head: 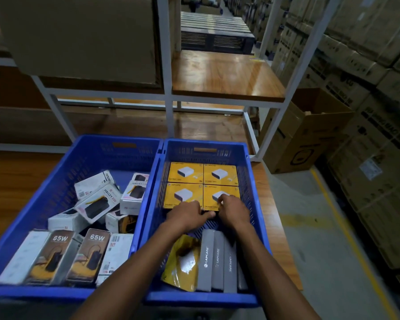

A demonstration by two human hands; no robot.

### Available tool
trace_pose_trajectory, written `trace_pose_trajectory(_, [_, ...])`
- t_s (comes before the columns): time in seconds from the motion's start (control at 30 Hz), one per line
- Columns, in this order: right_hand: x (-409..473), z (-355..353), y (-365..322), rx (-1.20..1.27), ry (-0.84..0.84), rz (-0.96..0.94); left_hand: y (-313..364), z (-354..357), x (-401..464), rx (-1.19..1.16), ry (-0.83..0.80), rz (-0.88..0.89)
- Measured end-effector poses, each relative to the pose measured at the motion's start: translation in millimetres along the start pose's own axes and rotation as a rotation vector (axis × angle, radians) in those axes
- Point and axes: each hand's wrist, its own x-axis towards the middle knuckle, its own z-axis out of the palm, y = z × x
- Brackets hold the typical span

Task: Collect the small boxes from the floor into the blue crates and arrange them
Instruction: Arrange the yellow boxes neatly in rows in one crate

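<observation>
Inside the right blue crate (252,181), head view, I see both hands (208,213) side by side at the near edge of the four flat yellow boxes (186,173). My right hand (234,210) pinches the near-right box (226,191); the left hand (187,214) curls against its neighbour (183,195). Grey boxes (217,259) stand nearer me, long axes pointing away.

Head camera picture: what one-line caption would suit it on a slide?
Both hands square up yellow boxes in the right crate; the left crate holds jumbled boxes.

both hands (208,215) on yellow boxes (203,185), blue crate (252,188)
</observation>
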Motion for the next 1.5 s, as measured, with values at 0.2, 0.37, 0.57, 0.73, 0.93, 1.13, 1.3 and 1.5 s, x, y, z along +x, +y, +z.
trace_pose_trajectory(0.2, [-9.8,-2.3,5.0,0.285,-0.114,0.034,7.5,-2.5,-28.1,-0.176,-0.32,0.04])
trace_pose_trajectory(0.37, [-19.6,-5.1,3.8,0.493,-0.026,-0.007,-1.1,-23.6,-30.0,-0.261,-0.167,0.057])
trace_pose_trajectory(0.57, [-39.7,-29.2,-14.4,0.782,0.031,-0.22,-16.4,-59.6,-20.1,-0.376,0.214,0.037])
trace_pose_trajectory(0.73, [-55.0,-40.9,-23.9,0.87,-0.001,-0.382,-30.0,-63.7,-12.3,-1.018,0.28,-0.07])
trace_pose_trajectory(0.93, [-53.8,-37.8,-22.3,0.761,0.167,-0.458,-34.1,-55.7,-11.4,-1.325,0.17,-0.038])
trace_pose_trajectory(1.13, [-48.2,-40.3,-21.8,1.048,0.207,-0.214,-38.1,-49.0,-2.8,-1.065,0.176,0.085])
trace_pose_trajectory(1.3, [-34.8,-37.2,-15.3,1.379,0.222,0.002,-37.4,-49.3,-3.0,-1.195,0.154,0.017])
trace_pose_trajectory(1.5, [-31.3,-40.4,-19.1,1.664,0.088,0.017,-33.2,-42.2,-3.0,-1.221,-0.034,0.041])
